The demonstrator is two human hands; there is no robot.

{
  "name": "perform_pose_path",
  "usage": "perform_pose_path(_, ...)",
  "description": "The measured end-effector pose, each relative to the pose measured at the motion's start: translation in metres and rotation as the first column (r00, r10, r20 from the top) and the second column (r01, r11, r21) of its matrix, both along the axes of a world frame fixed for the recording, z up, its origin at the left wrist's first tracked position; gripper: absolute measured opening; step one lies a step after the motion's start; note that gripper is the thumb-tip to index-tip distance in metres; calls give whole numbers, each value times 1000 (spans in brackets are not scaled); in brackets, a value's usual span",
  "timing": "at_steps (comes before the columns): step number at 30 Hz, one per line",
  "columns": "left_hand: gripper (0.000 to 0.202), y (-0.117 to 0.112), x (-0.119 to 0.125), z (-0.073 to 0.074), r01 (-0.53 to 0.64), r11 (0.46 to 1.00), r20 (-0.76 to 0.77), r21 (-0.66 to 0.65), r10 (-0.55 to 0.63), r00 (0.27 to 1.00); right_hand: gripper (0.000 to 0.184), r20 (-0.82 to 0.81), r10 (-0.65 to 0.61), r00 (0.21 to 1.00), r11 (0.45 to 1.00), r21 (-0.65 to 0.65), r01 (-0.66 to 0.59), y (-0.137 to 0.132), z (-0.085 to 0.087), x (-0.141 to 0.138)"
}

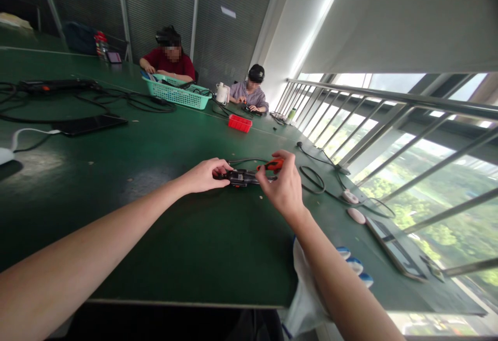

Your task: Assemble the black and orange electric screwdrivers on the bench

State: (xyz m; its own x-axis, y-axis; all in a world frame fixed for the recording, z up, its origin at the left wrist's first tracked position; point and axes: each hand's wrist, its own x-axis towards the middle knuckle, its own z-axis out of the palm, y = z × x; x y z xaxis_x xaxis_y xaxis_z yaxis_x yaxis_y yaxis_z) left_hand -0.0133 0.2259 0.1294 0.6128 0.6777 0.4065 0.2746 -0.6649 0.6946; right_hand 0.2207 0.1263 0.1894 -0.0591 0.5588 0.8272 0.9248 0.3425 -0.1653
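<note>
My left hand point(208, 175) grips the left end of a slim black corded device point(240, 177) lying on the green table. Its thumb and fingers are closed around that end. Over the device's right end is my right hand point(286, 183), fingers curled round an orange-and-black tool handle point(275, 165). The tip of this tool is too small and partly hidden, so I cannot tell whether it touches the device. A black cable point(315, 180) runs on the table beyond and right of my hands.
A red tray point(239, 123) and a turquoise basket point(179, 92) stand farther back, before two people working. Left lie a black tablet-like slab point(93, 124) and another black corded device point(58, 86). A white-and-blue glove point(307, 279) lies under my right forearm. Metal railing point(389, 97) borders the right.
</note>
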Motion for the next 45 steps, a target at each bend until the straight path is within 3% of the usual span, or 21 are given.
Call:
perform_pose_path(2,38,0,0,0,-2,1000,0,-1,2,1000,39,-13,-23,1000,1000,-11,23,-1,0,-1)
perform_pose_path(5,37,0,0,0,-3,1000,2,-1,3,1000,30,-113,-43,993,999,-32,40,-2,-1,-2)
perform_pose_path(9,36,-2,0,1,-11,1000,-1,8,11,1000,26,-205,104,973,994,4,-105,-4,-6,-7)
perform_pose_path(12,37,-2,0,1,-5,1000,9,-1,5,1000,27,-168,173,970,983,-36,-181,-5,-9,-14)
perform_pose_path(16,36,-2,1,0,-5,1000,19,-11,5,1000,26,-109,165,980,979,-99,-176,-3,-16,-20)
perform_pose_path(21,35,-4,1,2,-15,1000,17,16,15,1000,30,-78,168,983,985,-37,-171,-1,-22,-25)
perform_pose_path(25,34,-5,1,4,-15,999,-4,34,15,1000,39,14,192,981,981,-11,-192,-4,-17,-27)
perform_pose_path(28,35,-5,1,4,-24,999,-2,33,24,1000,27,99,163,982,987,-17,-162,-7,-11,-27)
perform_pose_path(34,36,-5,0,5,-21,999,-5,38,22,1000,34,50,232,971,972,-53,-230,-7,-12,-26)
perform_pose_path(40,36,-4,-1,3,-1,1000,13,-15,1,1000,26,-64,127,990,992,20,-126,-6,-8,-7)
perform_pose_path(45,38,-2,-1,1,1,1000,8,-15,-1,1000,23,18,54,998,993,105,-56,-3,-2,4)
